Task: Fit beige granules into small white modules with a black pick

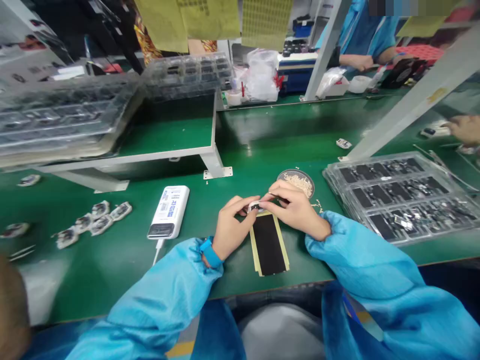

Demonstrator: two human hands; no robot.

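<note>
A small white device with a black part is pinched in the fingertips of my left hand. From the other side, the thumb and fingers of my right hand close on the same device. Something dark and slender shows between my right fingers, too small to make out. Under my hands lies a black mat with yellow edges. Just behind my right hand stands a round dish of small cream-coloured pieces, partly covered by that hand; a few pieces lie loose beside it.
To the left are a white power bank with a cable and several white devices. Clear trays of parts stand at right. A raised shelf carries more trays. Other people's hands work at right and across the bench.
</note>
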